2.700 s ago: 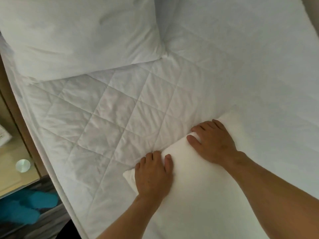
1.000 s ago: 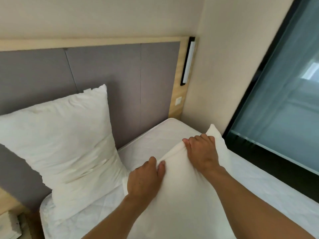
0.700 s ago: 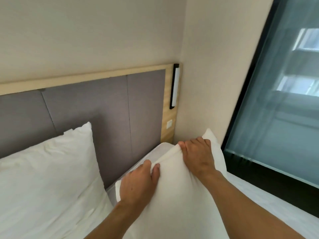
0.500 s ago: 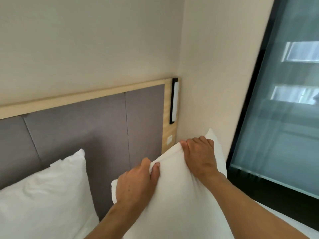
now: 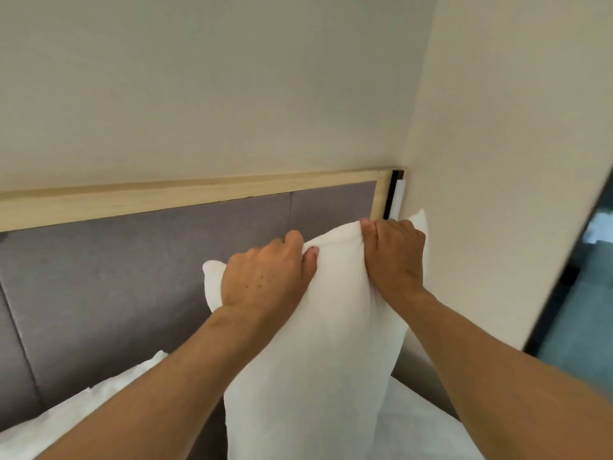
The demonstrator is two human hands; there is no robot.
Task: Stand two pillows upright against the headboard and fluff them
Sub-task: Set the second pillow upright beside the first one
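At the far left a plump white fabric pillow (image 5: 99,406) sits low against the grey padded headboard with its pale wooden frame (image 5: 139,267); only its upper part shows, so it looks stood up already, though whether it has been fluffed I cannot tell. That would leave the first half of the job about done and the second half under way.

Next across, the left hand (image 5: 265,277) is closed over the top edge of a second white fabric pillow (image 5: 315,360) — fingers wrapped over the far side, thumb pinching the cloth on the near side. This pillow hangs upright in the air in front of the headboard's right end, close to the room corner; its lower end is out of view, so I cannot say whether it rests on the white mattress (image 5: 421,426) yet.

Further right, the right hand (image 5: 393,257) grips the same top edge just short of the pillow's corner, fingers curled tight into the fabric.

By my reckoning it remains to set this pillow down against the headboard and plump it.
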